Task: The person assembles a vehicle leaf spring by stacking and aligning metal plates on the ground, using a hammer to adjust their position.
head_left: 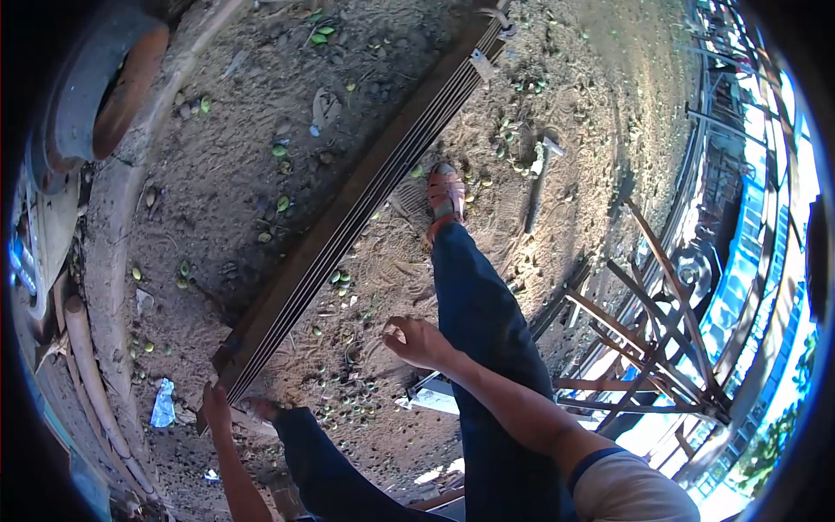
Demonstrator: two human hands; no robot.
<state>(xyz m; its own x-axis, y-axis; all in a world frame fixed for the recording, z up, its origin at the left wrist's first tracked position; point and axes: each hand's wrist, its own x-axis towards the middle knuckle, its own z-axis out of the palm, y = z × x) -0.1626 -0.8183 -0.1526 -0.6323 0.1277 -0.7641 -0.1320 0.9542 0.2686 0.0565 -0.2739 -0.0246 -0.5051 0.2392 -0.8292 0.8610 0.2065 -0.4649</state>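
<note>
And there was the left hand (217, 407), its grip closed on the near end of the long beam (335, 204), which slanted across the view over the dirt ground (235, 174)! The right hand (420, 343) hung well apart from it, fingers loosely curled; whether they held anything small, I could not tell. A sandalled foot (445, 191) stood just beside the beam.

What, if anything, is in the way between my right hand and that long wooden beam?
Nothing visible: between your right hand and the wooden beam, only sandy ground with scattered green bits shows.
</note>
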